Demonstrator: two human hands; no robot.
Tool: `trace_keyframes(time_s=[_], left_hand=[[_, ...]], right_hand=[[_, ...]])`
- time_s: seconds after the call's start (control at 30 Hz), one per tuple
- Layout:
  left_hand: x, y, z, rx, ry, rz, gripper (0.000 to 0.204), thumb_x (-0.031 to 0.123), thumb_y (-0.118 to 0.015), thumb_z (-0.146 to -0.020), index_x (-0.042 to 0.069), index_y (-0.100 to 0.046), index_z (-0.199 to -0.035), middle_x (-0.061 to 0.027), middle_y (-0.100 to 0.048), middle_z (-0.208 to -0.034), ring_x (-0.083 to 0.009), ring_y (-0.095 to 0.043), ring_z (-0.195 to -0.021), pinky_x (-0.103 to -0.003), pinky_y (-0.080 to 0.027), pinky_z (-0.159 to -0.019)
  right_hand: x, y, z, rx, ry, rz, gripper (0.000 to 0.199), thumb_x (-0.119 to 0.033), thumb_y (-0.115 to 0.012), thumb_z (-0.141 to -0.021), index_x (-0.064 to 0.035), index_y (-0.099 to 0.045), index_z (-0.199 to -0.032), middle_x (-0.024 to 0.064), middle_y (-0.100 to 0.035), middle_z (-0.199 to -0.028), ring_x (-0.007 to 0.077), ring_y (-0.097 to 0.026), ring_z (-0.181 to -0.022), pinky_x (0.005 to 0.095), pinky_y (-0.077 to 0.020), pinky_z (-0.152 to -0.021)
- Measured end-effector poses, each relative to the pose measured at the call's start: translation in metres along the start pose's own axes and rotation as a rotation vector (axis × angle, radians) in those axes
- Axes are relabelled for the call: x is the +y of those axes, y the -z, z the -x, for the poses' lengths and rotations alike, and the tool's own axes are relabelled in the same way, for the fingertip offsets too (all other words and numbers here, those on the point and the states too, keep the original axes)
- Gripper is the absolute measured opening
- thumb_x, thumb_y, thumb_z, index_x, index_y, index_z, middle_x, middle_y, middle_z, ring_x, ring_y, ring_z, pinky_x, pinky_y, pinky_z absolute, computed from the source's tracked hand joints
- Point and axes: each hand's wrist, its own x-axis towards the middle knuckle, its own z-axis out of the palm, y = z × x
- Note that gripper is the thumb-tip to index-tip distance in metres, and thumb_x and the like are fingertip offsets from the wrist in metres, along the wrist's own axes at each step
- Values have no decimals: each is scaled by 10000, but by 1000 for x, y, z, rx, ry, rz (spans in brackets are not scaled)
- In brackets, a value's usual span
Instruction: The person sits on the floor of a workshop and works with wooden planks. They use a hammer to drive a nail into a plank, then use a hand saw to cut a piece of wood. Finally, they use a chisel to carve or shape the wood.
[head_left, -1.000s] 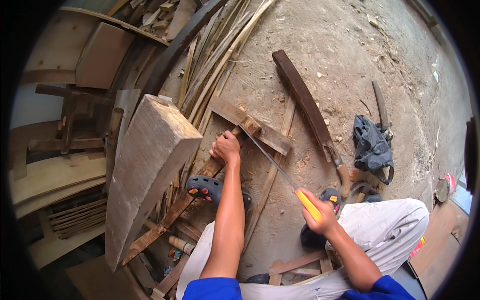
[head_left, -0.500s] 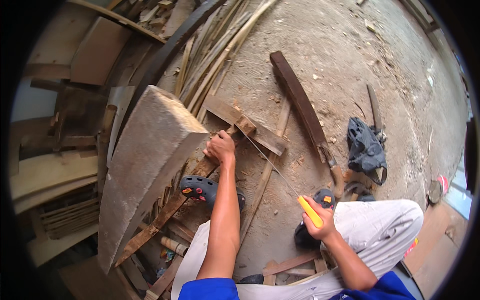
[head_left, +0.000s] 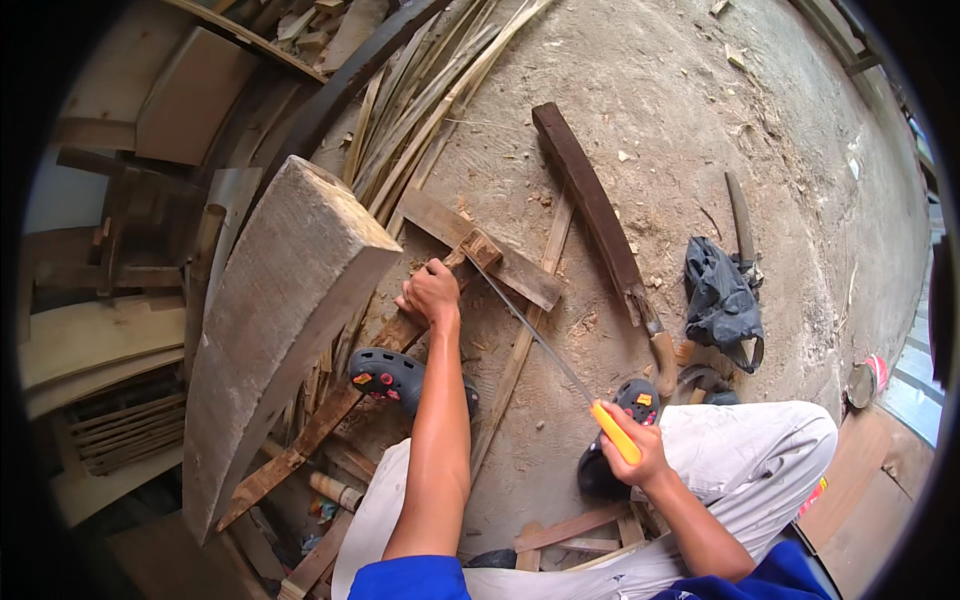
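Observation:
My left hand (head_left: 432,294) presses down on a long narrow wooden strip (head_left: 330,415) that rests across a flat plank (head_left: 480,248) on the ground. My right hand (head_left: 632,450) grips the yellow handle of a hand saw (head_left: 540,340). The saw's thin blade runs up and left to the strip's end, just right of my left hand. My left foot, in a dark clog (head_left: 400,375), stands on the strip; my right clog (head_left: 615,440) sits under the saw handle.
A thick grey timber block (head_left: 280,320) lies to the left. A long dark curved beam (head_left: 590,215) and a dark bag (head_left: 722,300) lie to the right on the dusty concrete. Thin slats and offcuts pile up at the top left.
The saw has been drawn back toward me, with my right hand lower and further right. My left hand stays on the strip.

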Motion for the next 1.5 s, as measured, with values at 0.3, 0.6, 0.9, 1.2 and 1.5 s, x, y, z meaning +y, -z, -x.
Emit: trace_keyframes(time_s=[0.3, 0.6, 0.9, 1.2, 1.5], left_hand=[[-3, -1, 2, 46, -44, -28, 455, 317, -482, -901, 18, -760, -699, -232, -698, -745, -404, -658, -771, -480, -405, -851], [-4, -4, 5, 25, -28, -18, 471, 348, -468, -905, 28, -779, -753, -217, -718, -800, -392, -668, -838, -487, -394, -890], [-3, -3, 1, -56, 20, -14, 479, 351, -458, -907, 24, -775, -757, -215, -725, -819, -399, -664, -856, -504, -375, -898], [-8, -11, 1, 62, -34, 11, 429, 319, -506, -887, 24, -758, -704, -230, -703, -762, -413, -658, -802, -494, -401, -828], [-9, -13, 2, 36, -16, 15, 464, 342, -473, -907, 33, -765, -721, -223, -714, -804, -424, -655, -816, -511, -392, -865]], right_hand=[[32, -70, -77, -63, -69, -8, 484, -79, -657, -861, -36, -603, -1340, 203, -711, -1074, 356, -720, -771, 378, -582, -670], [30, -88, -122, -22, -49, -98, 473, -127, -663, -893, -136, -592, -1360, 224, -680, -898, 421, -677, -739, 417, -539, -628], [4, -26, -18, -44, -133, -12, 530, -52, -652, -853, -71, -592, -1379, 156, -738, -1067, 305, -747, -799, 357, -587, -711], [38, -76, -79, -15, -68, -42, 497, -116, -668, -886, -106, -596, -1378, 199, -719, -997, 367, -731, -804, 365, -572, -709], [48, -96, -115, 31, -47, -108, 465, -87, -688, -891, -27, -618, -1347, 235, -721, -971, 254, -732, -788, 319, -550, -730]])
